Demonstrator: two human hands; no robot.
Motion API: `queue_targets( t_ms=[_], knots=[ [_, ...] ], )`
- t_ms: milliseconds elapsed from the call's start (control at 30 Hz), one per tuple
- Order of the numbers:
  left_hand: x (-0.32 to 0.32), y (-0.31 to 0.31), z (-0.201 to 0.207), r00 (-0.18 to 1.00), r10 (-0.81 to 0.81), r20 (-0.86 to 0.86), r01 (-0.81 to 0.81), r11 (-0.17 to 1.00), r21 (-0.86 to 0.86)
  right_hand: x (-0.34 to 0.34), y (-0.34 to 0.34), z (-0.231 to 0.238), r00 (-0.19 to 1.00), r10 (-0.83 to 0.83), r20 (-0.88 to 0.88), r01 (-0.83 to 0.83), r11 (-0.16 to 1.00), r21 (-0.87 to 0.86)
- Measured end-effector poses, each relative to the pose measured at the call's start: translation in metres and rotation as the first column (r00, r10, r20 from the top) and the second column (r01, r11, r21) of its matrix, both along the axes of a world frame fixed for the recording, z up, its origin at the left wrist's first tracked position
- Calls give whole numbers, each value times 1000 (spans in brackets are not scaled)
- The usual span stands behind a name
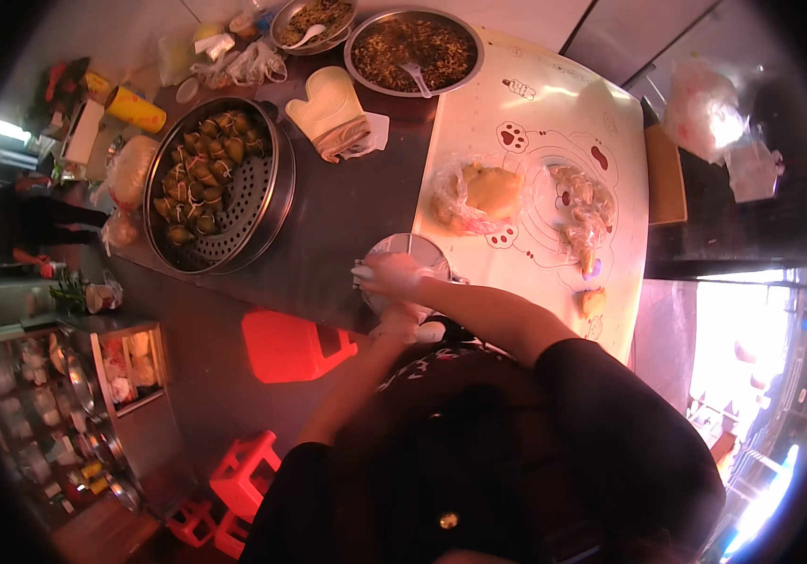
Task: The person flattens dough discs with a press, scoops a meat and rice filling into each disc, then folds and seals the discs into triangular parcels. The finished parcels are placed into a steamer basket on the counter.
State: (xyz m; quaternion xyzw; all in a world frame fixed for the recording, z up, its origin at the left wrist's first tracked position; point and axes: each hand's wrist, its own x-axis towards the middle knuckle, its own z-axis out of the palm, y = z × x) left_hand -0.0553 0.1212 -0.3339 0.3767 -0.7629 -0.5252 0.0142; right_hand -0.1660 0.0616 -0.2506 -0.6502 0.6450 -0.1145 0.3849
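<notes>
At the worktop [338, 211], right hand [392, 275] over a round dish [428, 248], left hand [398, 322] nearer the body, grips unclear; red stools [277, 348] stand nearby.

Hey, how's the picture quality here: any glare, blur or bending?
In the head view, the bright opening at right burns out to white; in the head view, glare whitens part of the plastic bag; the head view also bows the pale mat and shows the right hand and left hand rather soft.
</notes>
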Motion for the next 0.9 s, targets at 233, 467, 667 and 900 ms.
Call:
queue_targets(
  t_ms=[233, 467, 667, 900],
  knots=[
    [-28, 10, 7, 921, -273, 277, 368, 845, -389, -108, 149, 15, 771, -509, 383, 611, 760, -222],
    [-64, 17, -21, 915, -155, 373, 300, 880, -369, -140, 230, -26, -276, -675, 684, 813, 217, 541],
    [-37, 5, 70, 964, 106, 244, -46, 970, -240, -137, 223, -15, -266, -705, 658, 833, 176, 525],
    [94, -68, 151, 875, 439, -201, -483, 776, -405, -114, 174, 26, -23, -823, 568, 257, 544, 799]
  ],
)
